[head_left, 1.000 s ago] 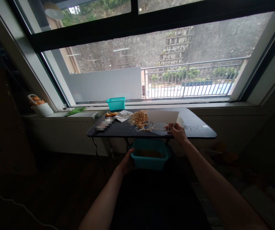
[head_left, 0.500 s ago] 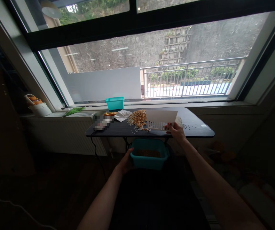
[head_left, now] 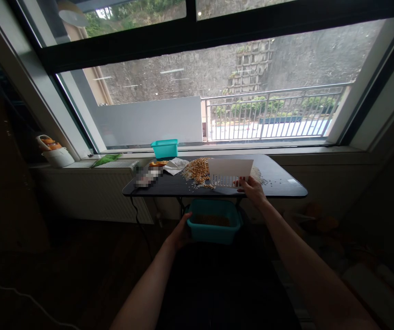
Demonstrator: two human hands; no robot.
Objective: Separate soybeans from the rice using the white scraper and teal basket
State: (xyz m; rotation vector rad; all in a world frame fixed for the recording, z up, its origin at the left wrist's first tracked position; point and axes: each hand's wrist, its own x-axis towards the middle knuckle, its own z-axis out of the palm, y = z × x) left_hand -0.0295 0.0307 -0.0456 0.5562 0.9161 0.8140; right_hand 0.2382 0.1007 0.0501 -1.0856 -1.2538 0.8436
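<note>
Slotted white plastic scoop (head_left: 230,172) pinched in right hand (head_left: 254,190); left hand (head_left: 179,233) grips rectangular teal bin (head_left: 214,228).

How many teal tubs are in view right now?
2. The far tub sits on the windowsill; the near tub is below the table edge, held by the left hand. Others may be hidden.

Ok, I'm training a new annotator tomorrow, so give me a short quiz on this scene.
1. True or false: the left hand holds the teal plastic tub below the front edge of the black table.
2. What does the right hand grip? A) white slotted plastic board B) metal spoon C) paper cup
3. Fill in: from the wearer's view, the pile of golden kernels lies to the board's ____.
Key: 1 true; 2 A; 3 left.
</note>
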